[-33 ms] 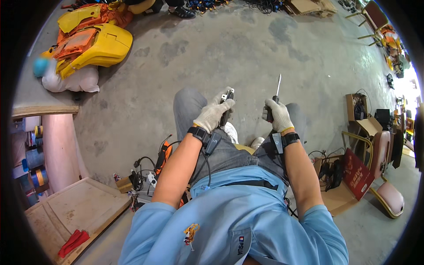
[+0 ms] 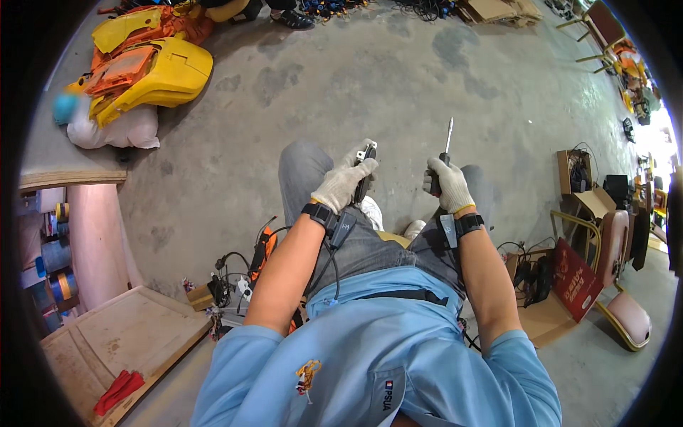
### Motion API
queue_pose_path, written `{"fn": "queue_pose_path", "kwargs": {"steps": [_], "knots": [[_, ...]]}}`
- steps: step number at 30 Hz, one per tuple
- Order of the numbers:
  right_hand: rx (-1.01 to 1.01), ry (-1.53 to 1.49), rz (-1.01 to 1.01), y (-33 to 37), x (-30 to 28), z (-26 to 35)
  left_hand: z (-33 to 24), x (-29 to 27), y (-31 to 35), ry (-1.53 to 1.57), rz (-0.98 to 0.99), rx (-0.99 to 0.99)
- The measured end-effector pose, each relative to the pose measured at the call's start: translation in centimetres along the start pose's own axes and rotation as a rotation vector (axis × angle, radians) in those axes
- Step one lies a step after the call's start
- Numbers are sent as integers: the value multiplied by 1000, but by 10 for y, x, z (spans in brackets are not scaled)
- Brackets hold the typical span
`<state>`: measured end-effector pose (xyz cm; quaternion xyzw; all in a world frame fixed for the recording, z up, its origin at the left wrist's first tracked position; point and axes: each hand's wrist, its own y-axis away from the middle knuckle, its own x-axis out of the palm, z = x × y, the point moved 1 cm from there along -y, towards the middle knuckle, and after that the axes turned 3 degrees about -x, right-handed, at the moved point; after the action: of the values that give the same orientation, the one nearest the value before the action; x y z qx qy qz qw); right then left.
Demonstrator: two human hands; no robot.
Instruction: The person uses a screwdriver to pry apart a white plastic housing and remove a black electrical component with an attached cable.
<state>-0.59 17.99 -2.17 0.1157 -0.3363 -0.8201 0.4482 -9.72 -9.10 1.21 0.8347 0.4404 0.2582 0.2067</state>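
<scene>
White-gloved, our right hand [image 2: 448, 186] clamps a screwdriver [image 2: 445, 158], its long axis running away from us, tip beyond the grip. Our left hand [image 2: 345, 186] clamps a slim black part [image 2: 363, 188], lengthwise likewise, its metal end outermost. Concrete floor [image 2: 384, 85] stretches ahead of both grips; yellow casings [image 2: 174, 71] edge it, far left.

The grey concrete floor [image 2: 398, 85] shows darker patches. At far left it bears a white sack [image 2: 131, 134], partly covered in view by a yellow plastic shell [image 2: 174, 75]. Along the far edge lie blue-and-black parts [image 2: 331, 8] and flattened cardboard [image 2: 498, 9]; an open carton [image 2: 542, 327] sits at right. A low wooden surface [image 2: 153, 317], lower left, carries a crumpled red cloth [image 2: 119, 391].
</scene>
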Motion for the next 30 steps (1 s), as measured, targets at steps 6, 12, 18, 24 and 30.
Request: {"fn": "queue_pose_path", "kwargs": {"steps": [6, 12, 18, 24, 30], "knots": [[-70, 175, 33, 31, -2, 31, -3, 4, 2, 71, -7, 19], [-181, 569, 143, 92, 16, 71, 4, -5, -8, 407, -13, -41], [-239, 444, 246, 125, 2, 86, 1, -5, -7, 469, 34, -52], [-180, 392, 373, 132, -6, 85, 7, -9, -12, 384, 10, -43], [-179, 389, 357, 131, -2, 81, 10, -6, -11, 398, 29, -6]]}}
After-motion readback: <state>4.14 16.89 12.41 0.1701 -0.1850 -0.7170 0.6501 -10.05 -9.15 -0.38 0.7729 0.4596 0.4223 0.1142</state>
